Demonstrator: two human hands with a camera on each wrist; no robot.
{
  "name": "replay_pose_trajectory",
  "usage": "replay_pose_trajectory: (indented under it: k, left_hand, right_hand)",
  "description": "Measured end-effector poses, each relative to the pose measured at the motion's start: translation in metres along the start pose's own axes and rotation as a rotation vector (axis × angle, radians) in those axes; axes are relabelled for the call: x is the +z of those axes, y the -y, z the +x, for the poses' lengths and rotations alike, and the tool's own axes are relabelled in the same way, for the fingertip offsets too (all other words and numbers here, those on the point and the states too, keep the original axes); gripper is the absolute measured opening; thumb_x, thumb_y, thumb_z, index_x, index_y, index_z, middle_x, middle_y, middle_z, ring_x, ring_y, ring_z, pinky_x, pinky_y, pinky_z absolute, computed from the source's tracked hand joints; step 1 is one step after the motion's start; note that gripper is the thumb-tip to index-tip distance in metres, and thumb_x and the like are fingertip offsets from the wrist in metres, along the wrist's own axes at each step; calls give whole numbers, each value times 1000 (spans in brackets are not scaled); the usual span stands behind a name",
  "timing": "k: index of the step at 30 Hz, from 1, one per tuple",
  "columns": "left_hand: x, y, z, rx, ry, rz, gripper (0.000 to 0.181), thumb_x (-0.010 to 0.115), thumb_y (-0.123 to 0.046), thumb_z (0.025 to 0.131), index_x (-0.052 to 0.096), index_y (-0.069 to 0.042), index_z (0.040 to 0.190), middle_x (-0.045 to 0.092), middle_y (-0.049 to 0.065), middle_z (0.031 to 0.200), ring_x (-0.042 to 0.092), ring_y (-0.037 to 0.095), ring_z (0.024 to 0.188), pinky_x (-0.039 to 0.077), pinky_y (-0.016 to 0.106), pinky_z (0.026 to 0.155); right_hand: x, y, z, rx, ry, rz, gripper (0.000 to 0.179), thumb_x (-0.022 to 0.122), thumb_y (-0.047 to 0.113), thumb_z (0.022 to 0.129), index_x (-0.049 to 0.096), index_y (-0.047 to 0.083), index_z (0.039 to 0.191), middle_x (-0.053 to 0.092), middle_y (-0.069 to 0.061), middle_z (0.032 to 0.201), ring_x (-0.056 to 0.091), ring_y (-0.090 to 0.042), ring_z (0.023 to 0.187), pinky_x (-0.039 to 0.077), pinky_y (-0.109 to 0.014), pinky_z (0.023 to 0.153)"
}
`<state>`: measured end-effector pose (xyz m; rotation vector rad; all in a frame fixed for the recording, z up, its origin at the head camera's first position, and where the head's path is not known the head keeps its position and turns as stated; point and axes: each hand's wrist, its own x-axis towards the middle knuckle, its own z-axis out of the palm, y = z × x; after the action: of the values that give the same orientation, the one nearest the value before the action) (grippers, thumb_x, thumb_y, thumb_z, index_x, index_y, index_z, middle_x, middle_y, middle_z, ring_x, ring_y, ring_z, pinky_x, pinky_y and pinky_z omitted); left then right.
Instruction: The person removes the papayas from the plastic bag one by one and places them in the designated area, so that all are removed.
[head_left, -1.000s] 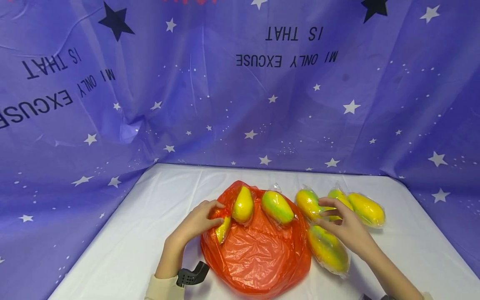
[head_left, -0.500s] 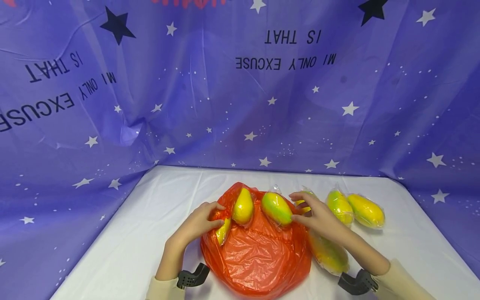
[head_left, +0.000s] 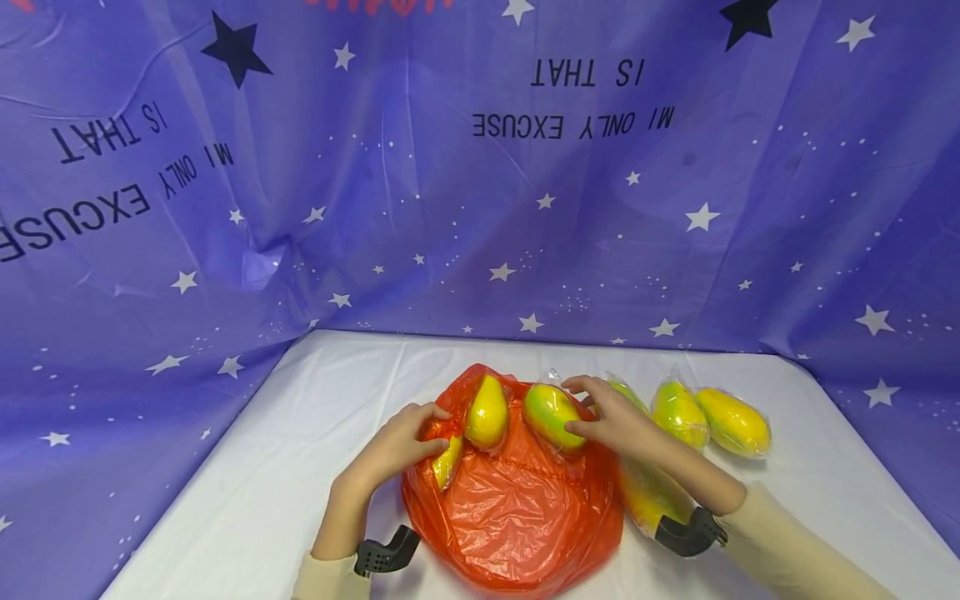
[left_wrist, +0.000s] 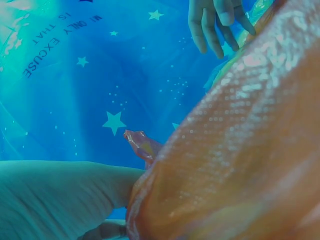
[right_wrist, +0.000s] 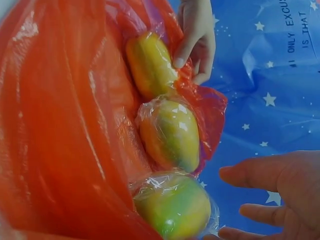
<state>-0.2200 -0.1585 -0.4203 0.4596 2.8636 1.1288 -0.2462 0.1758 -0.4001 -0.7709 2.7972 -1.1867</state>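
Note:
An open red plastic bag (head_left: 517, 517) lies on the white table, its rim pinched at the left by my left hand (head_left: 397, 437). Three film-wrapped mangoes lie along its far side: a partly covered mango (head_left: 447, 467) beside my left hand, a yellow mango (head_left: 487, 412) in the middle and a green-and-yellow mango (head_left: 549, 408) at the right. Over the bag's right rim, my right hand (head_left: 618, 421) reaches toward that last mango with fingers spread. In the right wrist view, a gap shows between my right hand (right_wrist: 290, 195) and the nearest mango (right_wrist: 175, 207).
Right of the bag lie more wrapped mangoes: a green-yellow mango (head_left: 678, 414), a yellow mango (head_left: 735, 421), and a larger one (head_left: 648, 496) partly behind my right forearm. Another mango (head_left: 630, 393) is mostly hidden by my right hand. A purple star-printed cloth (head_left: 480, 208) hangs behind the table.
My right hand has moved left from the loose mangoes to the mango at the bag's right side. My left hand stays on the bag's rim.

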Motion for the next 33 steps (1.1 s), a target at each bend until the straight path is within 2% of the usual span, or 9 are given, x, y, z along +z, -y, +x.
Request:
replay_pose_trajectory:
  k: [10,18,25,33]
  left_hand:
    - [0,0,0,12,1,-5,31,74,-13,83,66,-12,113,61,8,113,54,31,112,42,52,96]
    - [0,1,0,5,3,-7,31,74,-14,83,66,-13,114,61,9,114,54,31,112,42,53,96]
    - [0,1,0,-1,0,-6,31,74,-14,83,66,-14,113,61,9,114,54,31,113,42,53,96]
    - [0,1,0,-3,2,-3,32,74,-14,83,66,-13,114,61,9,114,54,32,113,42,53,96]
  right_hand:
    - [2,-11,18,-8,29,-43,50,73,12,85,52,-4,127,59,-24,120,62,-38,99,53,-47,81]
    - [4,-14,24,12,64,-104,49,75,18,84,56,2,126,59,-21,120,63,-32,96,54,-42,78]
    - [6,-16,27,21,120,-120,61,81,26,78,53,1,127,61,-21,116,64,-26,88,54,-38,75]
    - [15,-15,27,68,156,-118,70,85,32,73,51,1,125,61,-16,113,60,-24,93,53,-38,79]
